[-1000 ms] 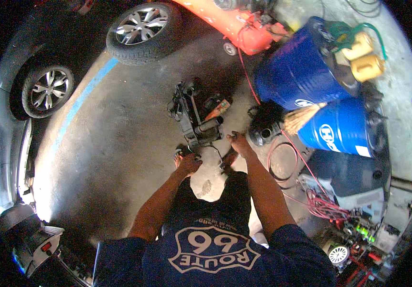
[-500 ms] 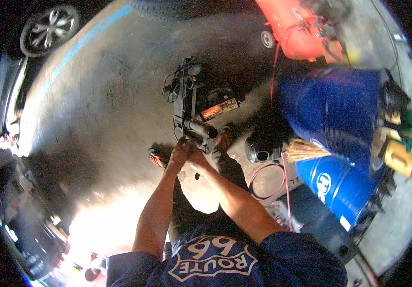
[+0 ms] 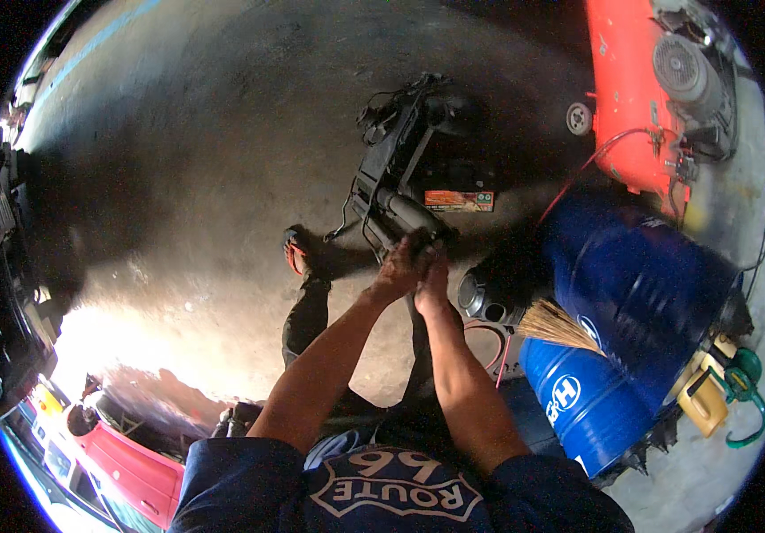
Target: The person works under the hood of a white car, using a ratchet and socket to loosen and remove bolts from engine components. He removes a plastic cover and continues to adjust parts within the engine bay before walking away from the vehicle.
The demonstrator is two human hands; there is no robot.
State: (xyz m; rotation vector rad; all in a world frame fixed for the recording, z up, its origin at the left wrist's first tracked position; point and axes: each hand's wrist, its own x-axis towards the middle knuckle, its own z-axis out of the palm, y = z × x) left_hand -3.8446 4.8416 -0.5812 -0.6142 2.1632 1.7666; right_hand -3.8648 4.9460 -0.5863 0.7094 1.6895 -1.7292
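Observation:
In front of my legs on the floor is a long black mechanical assembly (image 3: pixel 387 164), with a grey cylinder (image 3: pixel 411 211) along its near part and cables at its far end. It leans toward the upper right. My left hand (image 3: pixel 399 268) and my right hand (image 3: pixel 433 274) are close together at its near end, fingers curled round it. My own hands hide the exact grip. Just right of the assembly lies a dark battery-shaped box with an orange label (image 3: pixel 459 202).
Blue drums (image 3: pixel 591 404) stand at right, with a straw broom (image 3: pixel 562 327) and a dark round-bodied machine (image 3: pixel 482 298) beside them. A yellow jug (image 3: pixel 702 404) is farther right. The red air compressor (image 3: pixel 636 107) stands far right, its red hose (image 3: pixel 573 182) trailing down. A red car panel (image 3: pixel 129 471) shows lower left.
The view has swung, bringing more of the compressor into sight. My hands and the assembly's near end sit farther right in the picture, and the assembly is more slanted. Both hands stay on it.

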